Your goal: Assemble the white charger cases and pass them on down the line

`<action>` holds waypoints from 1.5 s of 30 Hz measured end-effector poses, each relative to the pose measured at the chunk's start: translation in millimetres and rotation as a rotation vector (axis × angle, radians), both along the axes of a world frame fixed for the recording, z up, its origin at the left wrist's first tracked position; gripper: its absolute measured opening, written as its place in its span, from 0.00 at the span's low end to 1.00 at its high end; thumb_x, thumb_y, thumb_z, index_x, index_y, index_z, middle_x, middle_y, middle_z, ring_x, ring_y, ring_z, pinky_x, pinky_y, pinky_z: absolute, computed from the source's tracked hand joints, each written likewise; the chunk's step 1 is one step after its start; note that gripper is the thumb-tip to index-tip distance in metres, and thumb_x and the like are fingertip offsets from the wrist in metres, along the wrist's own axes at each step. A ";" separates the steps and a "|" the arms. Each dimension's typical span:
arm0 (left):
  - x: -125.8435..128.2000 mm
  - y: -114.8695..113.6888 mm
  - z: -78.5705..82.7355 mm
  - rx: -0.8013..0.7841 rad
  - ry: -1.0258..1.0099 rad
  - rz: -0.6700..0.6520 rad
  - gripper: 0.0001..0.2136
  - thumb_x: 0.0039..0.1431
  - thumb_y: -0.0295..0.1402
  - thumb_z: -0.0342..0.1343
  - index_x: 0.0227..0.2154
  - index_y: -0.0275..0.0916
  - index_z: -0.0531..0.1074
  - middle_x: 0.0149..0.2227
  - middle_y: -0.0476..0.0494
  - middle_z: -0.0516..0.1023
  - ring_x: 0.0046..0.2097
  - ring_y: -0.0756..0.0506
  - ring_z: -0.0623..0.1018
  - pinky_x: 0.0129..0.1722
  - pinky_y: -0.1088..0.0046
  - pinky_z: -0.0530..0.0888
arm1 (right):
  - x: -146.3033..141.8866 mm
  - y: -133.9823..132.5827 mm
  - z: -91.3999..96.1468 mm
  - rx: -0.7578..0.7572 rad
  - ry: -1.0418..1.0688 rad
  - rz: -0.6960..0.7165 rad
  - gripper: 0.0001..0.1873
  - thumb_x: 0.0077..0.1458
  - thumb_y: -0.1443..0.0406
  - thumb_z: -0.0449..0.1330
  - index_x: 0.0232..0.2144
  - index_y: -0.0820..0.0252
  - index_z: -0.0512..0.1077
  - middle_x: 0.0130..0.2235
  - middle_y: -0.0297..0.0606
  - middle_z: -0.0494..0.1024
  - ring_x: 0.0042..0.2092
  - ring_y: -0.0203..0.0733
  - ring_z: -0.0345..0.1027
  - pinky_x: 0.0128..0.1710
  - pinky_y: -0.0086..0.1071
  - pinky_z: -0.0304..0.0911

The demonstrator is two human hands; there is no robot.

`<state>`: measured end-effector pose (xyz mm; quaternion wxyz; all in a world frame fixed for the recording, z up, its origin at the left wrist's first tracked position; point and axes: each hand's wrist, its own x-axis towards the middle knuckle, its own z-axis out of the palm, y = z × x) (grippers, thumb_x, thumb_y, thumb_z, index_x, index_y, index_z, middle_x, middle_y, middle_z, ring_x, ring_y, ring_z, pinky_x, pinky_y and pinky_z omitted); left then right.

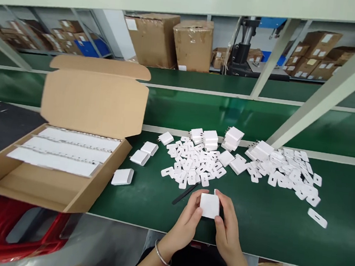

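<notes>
Both my hands hold one white square charger block (pixel 209 205) just above the near edge of the green bench. My left hand (pixel 187 223), with a thin bracelet on the wrist, pinches its left side. My right hand (pixel 227 229) grips its right side. Right behind the hands lies a pile of small white flat covers (pixel 193 162), and a second pile of covers (pixel 287 172) spreads to the right. Stacks of white charger blocks (pixel 210 139) stand at the back of the piles. A thin black stick (pixel 184 194) lies just left of my left hand.
An open cardboard box (pixel 67 151) with rows of white parts stands at the left, lid up. Loose charger blocks (pixel 122 176) lie between it and the piles. A red plastic stool (pixel 5 227) is below the box. A slanted frame post (pixel 320 101) rises at the right. Cartons fill the far shelves.
</notes>
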<state>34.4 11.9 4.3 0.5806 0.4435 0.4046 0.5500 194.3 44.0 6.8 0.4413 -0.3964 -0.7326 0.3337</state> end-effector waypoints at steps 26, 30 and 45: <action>-297.1 -63.6 85.3 -0.464 1.235 0.721 0.28 0.52 0.52 0.59 0.50 0.38 0.76 0.34 0.42 0.82 0.39 0.35 0.81 0.42 0.63 0.74 | 1.7 21.3 -7.1 -0.378 0.024 -0.156 0.27 0.66 0.41 0.55 0.53 0.51 0.76 0.54 0.47 0.80 0.49 0.56 0.78 0.42 0.43 0.76; -301.9 -60.1 84.5 -0.449 1.159 0.660 0.31 0.51 0.53 0.58 0.53 0.37 0.75 0.36 0.41 0.81 0.37 0.37 0.82 0.40 0.63 0.76 | 1.0 21.3 -6.8 -0.373 0.020 -0.161 0.28 0.66 0.41 0.56 0.53 0.52 0.77 0.53 0.47 0.80 0.49 0.56 0.78 0.43 0.44 0.77; -330.0 -61.1 74.5 -0.184 1.559 0.350 0.15 0.63 0.42 0.52 0.48 0.42 0.73 0.43 0.40 0.82 0.43 0.37 0.83 0.43 0.65 0.77 | 2.0 22.5 -13.9 -0.404 -0.032 -0.165 0.29 0.65 0.40 0.57 0.55 0.52 0.76 0.55 0.47 0.81 0.53 0.59 0.77 0.45 0.45 0.76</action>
